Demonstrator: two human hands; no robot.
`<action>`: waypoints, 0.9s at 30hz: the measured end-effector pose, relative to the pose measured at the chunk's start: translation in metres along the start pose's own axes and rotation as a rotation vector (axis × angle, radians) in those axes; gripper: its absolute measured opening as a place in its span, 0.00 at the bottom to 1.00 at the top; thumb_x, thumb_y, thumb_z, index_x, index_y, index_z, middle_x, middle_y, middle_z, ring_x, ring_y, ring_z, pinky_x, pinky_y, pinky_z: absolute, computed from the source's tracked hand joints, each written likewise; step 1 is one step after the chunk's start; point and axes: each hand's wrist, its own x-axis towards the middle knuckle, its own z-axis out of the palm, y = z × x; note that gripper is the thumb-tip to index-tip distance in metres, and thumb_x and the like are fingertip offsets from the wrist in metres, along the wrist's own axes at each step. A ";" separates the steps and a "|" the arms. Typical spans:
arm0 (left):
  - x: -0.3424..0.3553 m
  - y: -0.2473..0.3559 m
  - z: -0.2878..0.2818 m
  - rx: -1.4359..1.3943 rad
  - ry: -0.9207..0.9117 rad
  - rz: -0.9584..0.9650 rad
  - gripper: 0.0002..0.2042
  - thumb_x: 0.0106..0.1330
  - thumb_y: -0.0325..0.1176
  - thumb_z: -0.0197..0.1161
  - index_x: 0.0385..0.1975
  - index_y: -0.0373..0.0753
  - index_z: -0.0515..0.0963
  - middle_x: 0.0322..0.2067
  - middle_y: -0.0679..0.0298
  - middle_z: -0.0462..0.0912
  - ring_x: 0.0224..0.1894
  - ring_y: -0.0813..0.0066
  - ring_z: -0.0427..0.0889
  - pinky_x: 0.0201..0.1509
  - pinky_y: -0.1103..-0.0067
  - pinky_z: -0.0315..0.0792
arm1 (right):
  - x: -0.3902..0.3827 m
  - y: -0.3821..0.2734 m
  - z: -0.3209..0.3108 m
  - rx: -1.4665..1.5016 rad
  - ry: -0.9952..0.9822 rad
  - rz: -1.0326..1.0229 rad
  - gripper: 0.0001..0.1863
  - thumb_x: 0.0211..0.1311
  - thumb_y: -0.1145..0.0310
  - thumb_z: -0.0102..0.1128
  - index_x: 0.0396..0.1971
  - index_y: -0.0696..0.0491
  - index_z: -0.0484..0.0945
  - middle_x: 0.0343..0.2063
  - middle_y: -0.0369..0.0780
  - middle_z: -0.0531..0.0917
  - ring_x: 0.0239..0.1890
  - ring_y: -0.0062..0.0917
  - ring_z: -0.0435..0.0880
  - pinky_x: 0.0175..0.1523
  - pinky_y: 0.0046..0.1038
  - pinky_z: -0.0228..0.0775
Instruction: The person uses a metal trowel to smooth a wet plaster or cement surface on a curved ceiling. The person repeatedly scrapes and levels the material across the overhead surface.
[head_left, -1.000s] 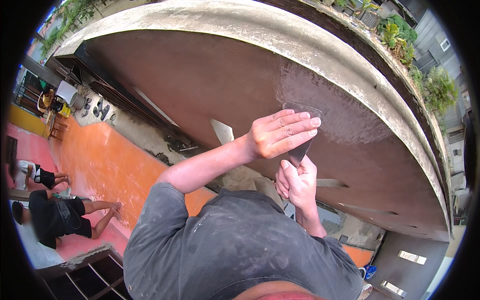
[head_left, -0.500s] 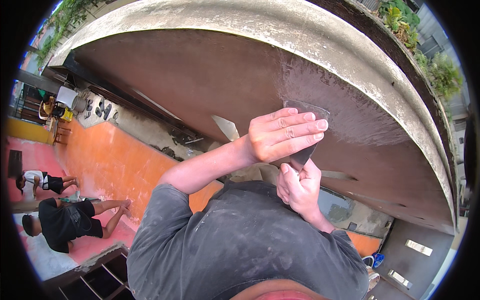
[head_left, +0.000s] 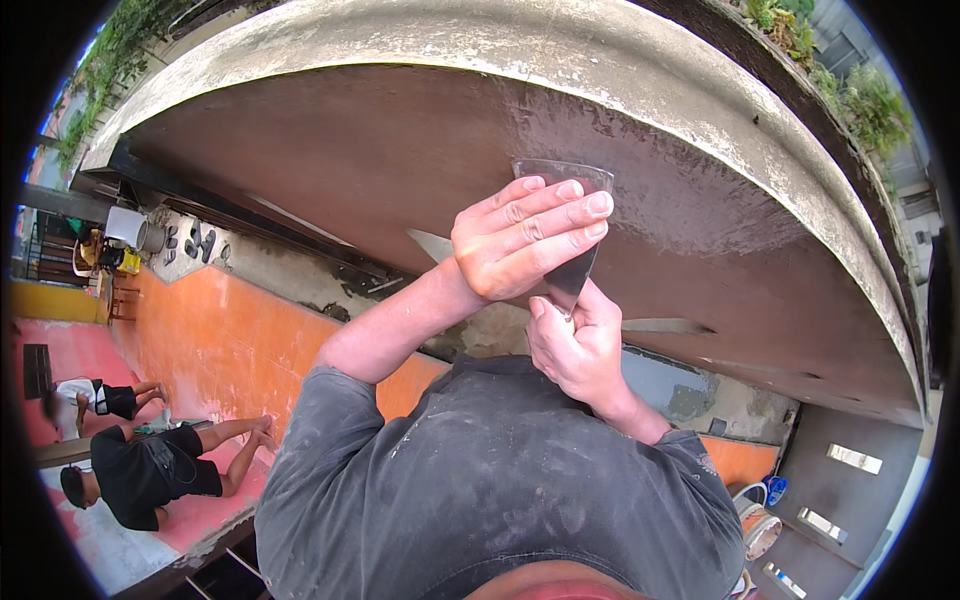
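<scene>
A broad, flared scraper (head_left: 573,278) rests with its wide blade edge against a brown curved surface (head_left: 330,150). My right hand (head_left: 575,345) is closed round its handle, just below the blade; the handle itself is mostly hidden. Across the blade lies my left hand (head_left: 530,235), fingers stretched and close together, pressing flat on the metal. Rough, paler streaks mark the brown surface to the right of the blade, while the part on the left looks smoother.
A weathered pale rim (head_left: 420,40) curves over the brown surface. Down at the left, two people (head_left: 145,470) are by an orange floor (head_left: 230,330). Sandals (head_left: 203,243) lie near a bucket (head_left: 150,236). At the lower right stands a round container (head_left: 762,535).
Both hands and the scraper have shifted left and slightly upward along the brown surface. The grip on the scraper stays the same. My view has shifted a little.
</scene>
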 end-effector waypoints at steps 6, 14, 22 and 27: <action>0.000 0.002 0.001 -0.061 -0.026 0.005 0.10 0.59 0.26 0.71 0.41 0.45 0.87 0.48 0.65 0.89 0.57 0.69 0.85 0.67 0.69 0.73 | 0.001 -0.008 0.007 -0.022 0.022 -0.039 0.18 0.72 0.80 0.49 0.60 0.63 0.70 0.19 0.27 0.73 0.15 0.06 0.66 0.19 0.15 0.55; -0.003 0.003 -0.001 -0.101 -0.022 -0.010 0.11 0.60 0.28 0.70 0.42 0.46 0.87 0.47 0.65 0.89 0.55 0.71 0.86 0.67 0.71 0.74 | -0.003 -0.004 0.014 -0.019 0.074 -0.026 0.15 0.72 0.79 0.49 0.56 0.62 0.70 0.16 0.27 0.71 0.12 0.08 0.64 0.16 0.16 0.55; -0.009 0.001 -0.001 -0.137 -0.039 -0.001 0.10 0.59 0.29 0.70 0.41 0.46 0.87 0.46 0.66 0.90 0.53 0.71 0.87 0.64 0.72 0.75 | -0.008 -0.002 0.026 0.029 0.126 0.009 0.19 0.73 0.81 0.46 0.62 0.63 0.66 0.15 0.28 0.69 0.11 0.09 0.64 0.16 0.17 0.56; -0.005 0.001 0.001 -0.110 -0.030 0.000 0.10 0.60 0.29 0.70 0.41 0.46 0.86 0.45 0.65 0.90 0.53 0.70 0.87 0.64 0.71 0.75 | -0.006 -0.001 0.008 0.025 0.069 0.010 0.15 0.74 0.80 0.47 0.57 0.63 0.69 0.14 0.28 0.69 0.11 0.08 0.63 0.16 0.17 0.56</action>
